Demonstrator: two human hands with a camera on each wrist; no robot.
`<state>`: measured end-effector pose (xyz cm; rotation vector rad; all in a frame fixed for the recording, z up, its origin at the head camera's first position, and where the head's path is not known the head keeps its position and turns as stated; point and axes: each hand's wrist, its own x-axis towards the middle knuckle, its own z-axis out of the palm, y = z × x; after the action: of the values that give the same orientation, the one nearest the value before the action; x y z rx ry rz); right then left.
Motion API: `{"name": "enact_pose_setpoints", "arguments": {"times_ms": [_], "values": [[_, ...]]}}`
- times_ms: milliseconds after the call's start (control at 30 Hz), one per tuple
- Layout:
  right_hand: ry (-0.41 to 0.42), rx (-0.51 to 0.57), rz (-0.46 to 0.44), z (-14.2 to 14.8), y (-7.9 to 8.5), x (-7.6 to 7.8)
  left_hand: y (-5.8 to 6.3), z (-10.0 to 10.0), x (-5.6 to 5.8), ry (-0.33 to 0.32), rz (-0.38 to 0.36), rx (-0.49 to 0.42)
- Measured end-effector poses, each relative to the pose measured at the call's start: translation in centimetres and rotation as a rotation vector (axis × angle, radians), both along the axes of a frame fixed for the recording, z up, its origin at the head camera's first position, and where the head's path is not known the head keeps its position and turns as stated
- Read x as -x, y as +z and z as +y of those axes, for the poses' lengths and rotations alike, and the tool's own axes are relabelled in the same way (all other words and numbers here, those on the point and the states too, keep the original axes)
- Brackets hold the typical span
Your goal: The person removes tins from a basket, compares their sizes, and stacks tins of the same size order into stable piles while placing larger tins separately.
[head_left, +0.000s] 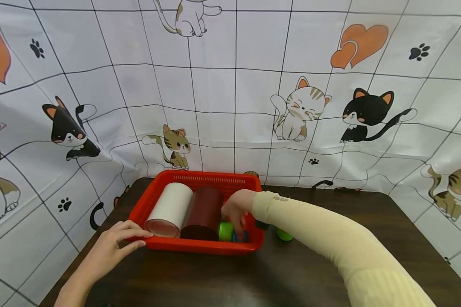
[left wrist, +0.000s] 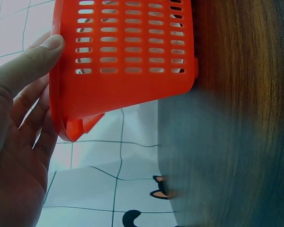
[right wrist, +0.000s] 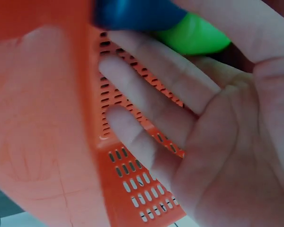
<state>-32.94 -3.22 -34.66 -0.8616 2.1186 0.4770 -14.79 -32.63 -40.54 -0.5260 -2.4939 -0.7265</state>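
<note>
A red plastic basket (head_left: 201,246) stands on the table. My left hand (head_left: 115,243) grips its near-left corner; in the left wrist view the thumb (left wrist: 47,49) presses the outside of the rim with fingers behind it. Lying inside are a white cylinder (head_left: 170,207) and a dark red cylinder (head_left: 203,209). At the basket's right end, my right hand (head_left: 236,209) reaches down in, thumb and index finger around a small green (right wrist: 196,38) and blue (right wrist: 137,14) cylindrical thing. The other fingers extend fairly straight beside the slotted wall. The index fingertip is hidden.
Under the right sleeve (head_left: 311,217) another green round thing (head_left: 284,235) shows on the dark wooden table (head_left: 215,281), right of the basket. A white sheet (head_left: 215,89) with cat pictures hangs behind and to both sides.
</note>
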Motion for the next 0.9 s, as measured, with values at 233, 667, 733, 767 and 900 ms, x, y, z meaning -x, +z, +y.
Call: {"name": "enact_pose_setpoints", "arguments": {"times_ms": [233, 667, 733, 767, 900], "values": [[-0.014, 0.026, -0.017, 0.4, 0.1, 0.8, -0.2, 0.0, 0.0, 0.008, 0.005, -0.002], [0.080, 0.060, 0.104, 0.3, 0.5, 1.6, -0.5, 0.0, -0.2, 0.021, 0.002, 0.003], [0.080, 0.057, 0.122, 0.3, 0.5, 1.8, -0.4, 0.0, -0.2, 0.017, 0.008, 0.000], [0.080, 0.050, 0.129, 0.3, 0.5, 1.9, -0.4, -0.1, -0.1, 0.014, 0.011, -0.002], [0.100, 0.021, 0.134, 0.4, 0.3, 1.9, -0.3, -0.1, 0.0, 0.002, 0.018, -0.004]]}}
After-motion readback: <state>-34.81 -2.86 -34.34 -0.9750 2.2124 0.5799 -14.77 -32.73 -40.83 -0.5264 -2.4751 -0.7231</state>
